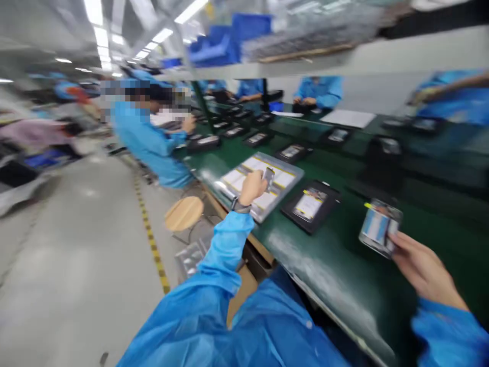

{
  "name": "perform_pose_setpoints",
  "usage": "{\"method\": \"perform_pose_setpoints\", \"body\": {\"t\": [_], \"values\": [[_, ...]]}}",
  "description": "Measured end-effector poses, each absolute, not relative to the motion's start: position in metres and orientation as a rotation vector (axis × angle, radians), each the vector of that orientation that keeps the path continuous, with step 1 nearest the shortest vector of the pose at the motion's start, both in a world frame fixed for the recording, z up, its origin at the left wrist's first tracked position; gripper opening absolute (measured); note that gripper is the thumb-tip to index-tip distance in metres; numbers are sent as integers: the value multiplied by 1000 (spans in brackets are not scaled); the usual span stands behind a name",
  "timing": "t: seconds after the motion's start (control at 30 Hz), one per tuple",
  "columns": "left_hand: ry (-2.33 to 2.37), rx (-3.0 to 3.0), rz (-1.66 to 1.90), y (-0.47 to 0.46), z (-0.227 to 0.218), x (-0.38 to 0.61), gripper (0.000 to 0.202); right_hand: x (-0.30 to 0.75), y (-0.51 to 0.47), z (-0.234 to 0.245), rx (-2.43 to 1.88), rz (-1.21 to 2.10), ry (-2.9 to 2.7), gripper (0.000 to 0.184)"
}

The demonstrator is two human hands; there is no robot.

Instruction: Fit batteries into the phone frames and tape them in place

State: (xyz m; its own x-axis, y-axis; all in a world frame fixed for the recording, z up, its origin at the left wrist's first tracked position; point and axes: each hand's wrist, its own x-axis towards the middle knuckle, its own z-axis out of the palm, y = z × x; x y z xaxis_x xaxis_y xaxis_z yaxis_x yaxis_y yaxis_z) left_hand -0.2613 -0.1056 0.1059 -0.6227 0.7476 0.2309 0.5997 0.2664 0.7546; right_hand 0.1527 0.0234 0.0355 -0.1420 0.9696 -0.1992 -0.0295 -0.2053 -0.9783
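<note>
My left hand [252,188] is closed in a pinch on a small flat grey piece [269,176], above a clear plastic tray [262,216]. In the tray lie several white rectangular pieces with yellow edges, which look like battery packs. My right hand [424,265] grips an opened phone-like device [379,227] by its near right edge. The device shows a blue and white inside and a yellow tab at its top left corner. Between my hands, a black holder [310,206] with a similar opened device lies on the green bench.
More black holders [292,151] with devices stand along the green bench [305,260]. A shelf [362,63] with blue bins [229,41] runs above. A co-worker in blue [148,137] sits at the left. A round wooden stool [184,213] stands beside the bench.
</note>
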Motion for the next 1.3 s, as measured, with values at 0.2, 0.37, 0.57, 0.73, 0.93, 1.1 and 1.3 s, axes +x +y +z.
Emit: {"method": "perform_pose_setpoints", "body": {"t": [0.2,0.37,0.57,0.73,0.93,1.1,1.3], "values": [[1318,1072,1108,-22,53,-100,29,162,7,5,-1189,1606,-922,29],[1253,1058,1017,3,35,-18,23,169,2,-10,-1127,1594,-831,38],[1247,1059,1020,7,18,-15,35,166,-3,-18,-1062,1581,-832,50],[1259,1161,985,3,14,-15,38,163,-6,-15,-1048,1598,-833,52],[1525,1534,1167,-3,13,-9,23,162,-7,-11,-1014,1609,-845,49],[1478,1346,1220,1,8,-13,44,164,-7,-9,-1022,1624,-855,46],[1292,1191,1079,7,5,-22,37,165,-9,-5,-1027,1638,-864,50]]}}
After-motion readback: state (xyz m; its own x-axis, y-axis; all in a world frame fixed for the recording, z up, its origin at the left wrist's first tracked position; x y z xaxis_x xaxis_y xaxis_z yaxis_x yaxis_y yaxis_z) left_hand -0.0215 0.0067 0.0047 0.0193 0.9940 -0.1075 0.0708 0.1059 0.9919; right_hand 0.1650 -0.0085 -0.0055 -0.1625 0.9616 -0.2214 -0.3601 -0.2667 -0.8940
